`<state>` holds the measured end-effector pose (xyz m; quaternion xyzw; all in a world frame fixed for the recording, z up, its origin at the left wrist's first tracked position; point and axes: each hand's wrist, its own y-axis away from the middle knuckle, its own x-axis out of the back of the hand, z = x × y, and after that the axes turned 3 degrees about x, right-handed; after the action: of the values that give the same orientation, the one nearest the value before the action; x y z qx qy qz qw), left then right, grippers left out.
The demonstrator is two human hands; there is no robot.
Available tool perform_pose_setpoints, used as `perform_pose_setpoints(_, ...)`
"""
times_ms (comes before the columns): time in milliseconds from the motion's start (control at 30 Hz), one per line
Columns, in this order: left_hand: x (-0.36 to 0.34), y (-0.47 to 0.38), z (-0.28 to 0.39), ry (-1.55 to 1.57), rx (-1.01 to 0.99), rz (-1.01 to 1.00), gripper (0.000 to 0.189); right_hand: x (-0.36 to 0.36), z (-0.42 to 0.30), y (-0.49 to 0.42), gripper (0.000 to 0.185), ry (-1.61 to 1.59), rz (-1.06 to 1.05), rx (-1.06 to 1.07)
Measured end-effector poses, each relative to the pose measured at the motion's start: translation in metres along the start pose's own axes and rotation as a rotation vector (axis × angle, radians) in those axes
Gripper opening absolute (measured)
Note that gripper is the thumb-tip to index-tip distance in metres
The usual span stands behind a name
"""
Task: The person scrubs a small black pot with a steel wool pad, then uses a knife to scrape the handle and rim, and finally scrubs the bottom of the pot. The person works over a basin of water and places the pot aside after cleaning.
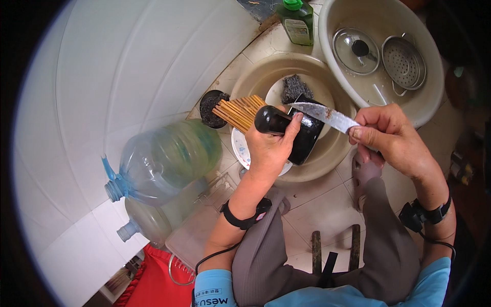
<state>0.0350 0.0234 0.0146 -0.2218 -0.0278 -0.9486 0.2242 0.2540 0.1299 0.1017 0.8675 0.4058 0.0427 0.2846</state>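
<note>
My left hand [268,147] grips a black handled utensil [307,136] by the root of its round-ended handle; its exact kind cannot be told. Between the thumb and fingers of my right hand [391,138] is a knife [333,117] with a rust-marked metal blade. That blade points left and crosses over the black utensil's top edge; whether they touch is unclear. A bundle of wooden chopsticks [239,113] lies just beyond my left hand, by the basin's left rim. Grey steel wool [295,86] sits in a white bowl [273,94] inside the beige basin [337,161].
A larger tub [429,103] at right holds a glass lid [345,61] and a steel strainer [402,63]. Green detergent [299,28] stands behind. Left are a black dish [211,115], a patterned white bowl [239,147] and large plastic bottles [153,161]. White panels line the left.
</note>
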Motion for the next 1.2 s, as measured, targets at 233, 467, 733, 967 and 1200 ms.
perform_pose_setpoints(233,0.012,0.004,-0.009,0.106,0.121,-0.052,0.024,-0.006,0.011,-0.006,0.023,-0.133,-0.02,-0.061)
perform_pose_setpoints(467,0.019,-0.002,-0.007,0.136,0.163,-0.067,0.02,-0.012,0.011,-0.009,0.022,-0.249,-0.074,-0.119)
perform_pose_setpoints(733,0.044,-0.036,0.01,0.173,0.178,-0.07,0.017,-0.023,0.005,-0.009,0.016,-0.023,0.13,0.125)
perform_pose_setpoints(967,0.031,-0.042,0.008,0.301,0.335,-0.061,0.02,-0.035,-0.008,-0.026,0.009,0.79,0.448,0.652)
perform_pose_setpoints(1200,0.02,-0.037,0.014,0.039,0.366,-0.082,0.025,-0.047,-0.02,-0.042,0.024,1.322,0.467,0.903)
